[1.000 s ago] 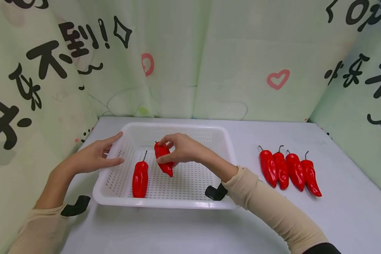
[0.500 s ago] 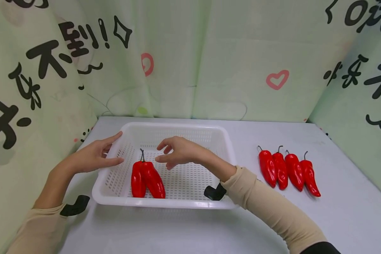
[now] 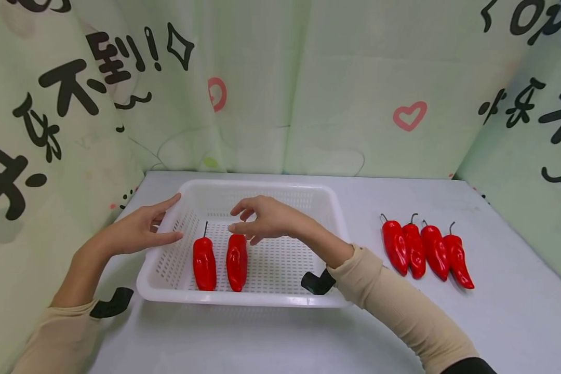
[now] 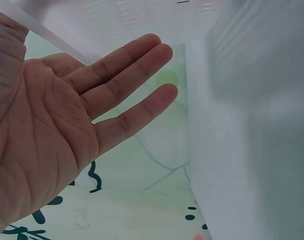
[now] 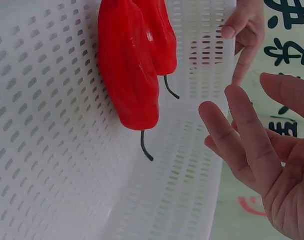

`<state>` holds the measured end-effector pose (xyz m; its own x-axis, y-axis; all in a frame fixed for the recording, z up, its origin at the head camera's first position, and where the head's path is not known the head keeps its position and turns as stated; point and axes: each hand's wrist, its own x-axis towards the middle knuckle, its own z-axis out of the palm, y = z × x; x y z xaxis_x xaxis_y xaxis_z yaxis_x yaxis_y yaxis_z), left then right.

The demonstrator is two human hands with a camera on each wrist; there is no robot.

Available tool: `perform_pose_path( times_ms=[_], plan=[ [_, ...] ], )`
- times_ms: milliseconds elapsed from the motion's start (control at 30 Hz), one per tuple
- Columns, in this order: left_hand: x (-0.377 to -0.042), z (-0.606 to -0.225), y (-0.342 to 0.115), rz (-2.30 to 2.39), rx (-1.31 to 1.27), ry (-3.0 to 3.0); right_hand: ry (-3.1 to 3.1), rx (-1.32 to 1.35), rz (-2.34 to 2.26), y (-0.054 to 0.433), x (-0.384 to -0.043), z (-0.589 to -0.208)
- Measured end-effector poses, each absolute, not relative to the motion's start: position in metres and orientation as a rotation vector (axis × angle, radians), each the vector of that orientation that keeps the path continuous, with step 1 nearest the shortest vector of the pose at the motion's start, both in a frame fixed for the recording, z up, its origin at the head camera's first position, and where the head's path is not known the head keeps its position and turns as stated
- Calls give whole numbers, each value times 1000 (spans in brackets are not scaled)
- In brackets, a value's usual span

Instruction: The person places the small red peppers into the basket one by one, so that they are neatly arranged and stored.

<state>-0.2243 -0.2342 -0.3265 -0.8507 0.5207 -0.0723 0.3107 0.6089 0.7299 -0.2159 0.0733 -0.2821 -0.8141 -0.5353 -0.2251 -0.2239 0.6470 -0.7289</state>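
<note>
My left hand (image 3: 142, 228) is at the left rim of a white perforated plastic basket (image 3: 280, 300), thumb and index finger spread against it. The left wrist view shows its other fingers (image 4: 129, 75) straight, outside the basket wall. Two glossy red peppers lie side by side in the basket, a left pepper (image 3: 204, 264) and a right pepper (image 3: 237, 265), stems toward the back. Over the right pepper's stem end hovers my right hand (image 3: 268, 221), fingers loosely bent and holding nothing. In the right wrist view its fingertips are apart from the nearer pepper (image 5: 129, 70).
Several more red peppers (image 3: 425, 252) lie in a row on the white table (image 3: 449, 332), right of the basket. A pale green curtain (image 3: 336, 93) with dark lettering encloses the back and sides. My right forearm crosses over the basket's right part.
The right hand has let go of the pepper it held, now lying in the basket. The two basket peppers touched half a second ago and now lie apart. The left hand stays at the rim.
</note>
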Motion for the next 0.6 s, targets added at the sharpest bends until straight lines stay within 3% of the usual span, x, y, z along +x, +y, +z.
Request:
perform_pose_path(
  times_ms=[600],
  plan=[
    [-226,-327,-235,1090,685,2540,2570,-743,-1057,86,-206,-262]
  ],
)
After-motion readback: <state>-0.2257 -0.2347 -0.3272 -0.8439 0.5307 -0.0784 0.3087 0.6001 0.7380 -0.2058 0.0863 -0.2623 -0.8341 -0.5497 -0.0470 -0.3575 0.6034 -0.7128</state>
